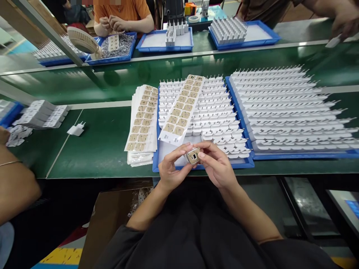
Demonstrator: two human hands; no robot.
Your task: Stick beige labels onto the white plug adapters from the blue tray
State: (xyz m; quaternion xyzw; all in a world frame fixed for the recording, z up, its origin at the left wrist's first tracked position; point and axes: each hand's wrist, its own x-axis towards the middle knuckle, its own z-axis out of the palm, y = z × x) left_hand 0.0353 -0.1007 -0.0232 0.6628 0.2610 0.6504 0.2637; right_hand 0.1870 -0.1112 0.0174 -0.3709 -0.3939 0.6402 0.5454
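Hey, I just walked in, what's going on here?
A person's left hand and right hand together hold a small white plug adapter, its beige end facing the camera, over the near edge of a blue tray. In that tray, a sheet of beige labels lies across rows of white plugs. A stack of similar sheets is to the left, and a second blue tray of plugs to the right.

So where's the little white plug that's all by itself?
In the head view, the lone white plug lies on the green table at the left, between the stacked white blocks and the pile of sticker sheets.
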